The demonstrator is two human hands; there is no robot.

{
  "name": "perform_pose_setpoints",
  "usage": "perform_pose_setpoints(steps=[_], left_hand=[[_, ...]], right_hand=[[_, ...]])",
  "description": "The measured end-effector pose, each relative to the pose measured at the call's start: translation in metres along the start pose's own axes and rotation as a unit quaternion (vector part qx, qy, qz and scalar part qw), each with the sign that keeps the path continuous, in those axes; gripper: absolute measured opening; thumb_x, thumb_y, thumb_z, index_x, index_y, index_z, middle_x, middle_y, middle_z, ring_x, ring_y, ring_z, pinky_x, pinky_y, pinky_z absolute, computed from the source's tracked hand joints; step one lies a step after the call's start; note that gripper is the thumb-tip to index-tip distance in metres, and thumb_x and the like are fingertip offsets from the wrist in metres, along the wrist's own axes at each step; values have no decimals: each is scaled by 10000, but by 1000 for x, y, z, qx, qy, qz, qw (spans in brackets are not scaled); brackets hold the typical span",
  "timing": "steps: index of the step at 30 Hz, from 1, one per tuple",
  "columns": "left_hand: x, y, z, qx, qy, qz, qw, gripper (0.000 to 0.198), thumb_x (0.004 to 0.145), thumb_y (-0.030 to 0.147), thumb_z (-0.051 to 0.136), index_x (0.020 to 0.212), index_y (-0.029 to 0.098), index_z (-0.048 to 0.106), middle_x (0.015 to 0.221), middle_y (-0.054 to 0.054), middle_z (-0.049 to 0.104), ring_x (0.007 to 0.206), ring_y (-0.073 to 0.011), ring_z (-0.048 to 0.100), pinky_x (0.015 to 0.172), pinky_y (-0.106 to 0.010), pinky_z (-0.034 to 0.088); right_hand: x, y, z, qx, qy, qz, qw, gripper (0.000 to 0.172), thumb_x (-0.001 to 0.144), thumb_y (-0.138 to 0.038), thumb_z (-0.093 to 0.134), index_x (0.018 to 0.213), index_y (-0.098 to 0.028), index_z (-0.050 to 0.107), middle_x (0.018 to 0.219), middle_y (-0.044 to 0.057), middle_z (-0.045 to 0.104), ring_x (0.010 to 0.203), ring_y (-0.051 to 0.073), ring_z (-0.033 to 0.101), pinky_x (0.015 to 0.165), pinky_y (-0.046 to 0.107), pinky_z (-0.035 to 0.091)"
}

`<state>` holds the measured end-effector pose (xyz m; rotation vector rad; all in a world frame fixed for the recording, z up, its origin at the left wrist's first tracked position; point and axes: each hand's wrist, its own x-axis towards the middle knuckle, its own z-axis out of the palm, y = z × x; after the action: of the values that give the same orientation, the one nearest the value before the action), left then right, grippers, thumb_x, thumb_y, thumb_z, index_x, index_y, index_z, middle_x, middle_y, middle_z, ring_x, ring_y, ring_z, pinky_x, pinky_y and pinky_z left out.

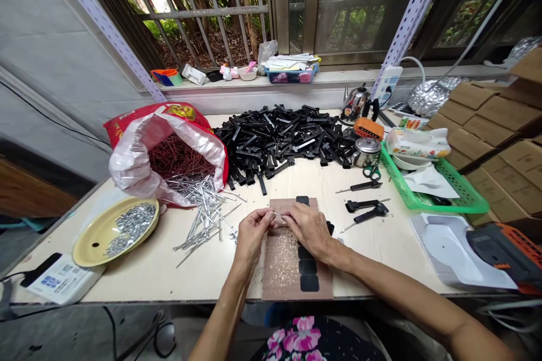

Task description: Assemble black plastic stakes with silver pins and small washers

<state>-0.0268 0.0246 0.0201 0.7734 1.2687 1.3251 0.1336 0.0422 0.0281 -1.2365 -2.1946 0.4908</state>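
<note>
Metal pin [277, 214], thin and silver, is pinched between the fingertips of both hands, directly above the upper half of the brown board [283, 259]; one pin held, no more visible in the grip. All places below are given relative to that board.

Far left of the board: one yellow plate [91, 237] with a heap of small silver parts, too many and too small to count. Below the plate, at the table edge, one white card box [63, 281].

Upper left of the board: one red-and-white plastic bag [139, 163], mouth open, dark red rods inside. Loose silver pins [203, 211] spill from the bag toward the board; several dozen, not countable.

Left hand [249, 237] sits on the board's left edge, thumb and forefinger closed on the pin's left end. Right hand [309, 228] covers the board's upper right, fingers closed on the pin's right end.

On the board: four black pads [309, 283] showing in a column on its right side, some hidden partly by the right hand; pale specks scattered on its middle.

Beyond the board: one large pile of black plastic pieces [279, 138], uncountable.

Right of the board: three black-handled assembled pieces [364, 211] lying apart. Farther right, one green basket [461, 200].
</note>
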Motion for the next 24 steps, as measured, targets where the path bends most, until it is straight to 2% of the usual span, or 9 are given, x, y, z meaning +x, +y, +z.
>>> perform_pose_setpoints(steps=[3,8,10,12,15,18,21,24], left_hand=[[1,-1,3,-8,8,-4,1000,311,623,337,793,787,105,667,647,-3,623,552,-97,564,555,-215,464],[3,-5,11,-89,24,-30,995,348,558,322,835,759,104,653,620,7,614,534,-81,554,559,-203,462],[4,-8,12,-86,29,-5,996,325,586,315,821,780,109,658,618,4,622,551,-84,564,584,-205,466],[4,-10,11,-55,28,25,998,303,633,318,793,816,112,667,631,-5,635,574,-93,579,594,-205,464],[5,-12,8,-36,17,22,999,307,661,332,772,845,108,670,652,-12,643,585,-99,586,596,-211,468],[5,-11,8,-68,14,-17,997,326,623,321,799,823,102,665,643,-4,633,565,-88,575,599,-213,475],[4,-9,9,-83,18,-43,996,351,573,312,830,789,97,658,618,6,620,541,-81,567,580,-206,474],[3,-6,9,-79,21,-48,995,371,555,321,839,788,94,660,630,0,630,536,-80,569,573,-207,480]], right_hand=[[0,2,2,-13,6,-13,1000,173,947,-237,452,932,-193,618,902,33,628,811,146,570,657,246,408],[2,3,7,-140,56,-55,987,242,961,-223,402,891,-203,633,859,61,635,851,185,544,718,291,384],[4,4,5,-95,31,-19,995,250,966,-262,402,869,-197,624,833,48,630,792,164,549,657,262,381],[6,5,0,-2,-23,24,999,303,976,-300,375,829,-185,613,761,18,614,691,134,545,577,232,367],[9,5,-7,89,-59,37,994,271,964,-303,400,877,-185,627,784,-2,605,689,118,557,588,216,393],[8,4,-8,20,-24,4,999,188,935,-252,465,965,-188,639,909,39,592,786,136,565,655,233,422],[7,4,-6,-70,-19,-33,997,215,945,-215,435,926,-174,646,871,61,587,809,158,562,673,252,429],[6,6,-3,-32,-15,-48,998,166,936,-213,460,954,-175,621,894,54,590,824,151,568,694,248,449]])
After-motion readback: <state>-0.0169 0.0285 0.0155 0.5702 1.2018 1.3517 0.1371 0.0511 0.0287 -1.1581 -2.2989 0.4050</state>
